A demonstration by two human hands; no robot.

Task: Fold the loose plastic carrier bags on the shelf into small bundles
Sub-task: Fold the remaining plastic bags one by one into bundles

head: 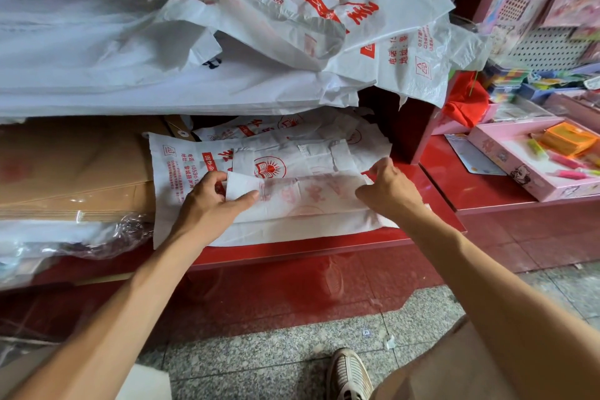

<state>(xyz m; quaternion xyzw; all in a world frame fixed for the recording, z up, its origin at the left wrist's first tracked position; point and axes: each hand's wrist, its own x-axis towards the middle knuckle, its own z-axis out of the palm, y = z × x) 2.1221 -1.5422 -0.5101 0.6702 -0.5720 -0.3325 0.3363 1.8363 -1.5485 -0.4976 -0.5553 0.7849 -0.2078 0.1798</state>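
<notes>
1. The left hand lies on a white carrier bag printed in red, pinching the bag's left end, with the thumb on top of a turned-over flap.
2. The right hand grasps the bag's right end, its fingers curled around the plastic edge.
3. The bag is folded into a long, flat strip; its long axis runs left to right between the two grips, parallel to the shelf's front edge.
4. It rests on other flattened bags of the same print, on the lower red shelf.
5. A heap of loose bags lies on the level above, some hanging over its edge.
6. Flat cardboard sits to the left of the bags on the lower shelf.
7. A pink box of stationery lies on a shelf to the right.
</notes>
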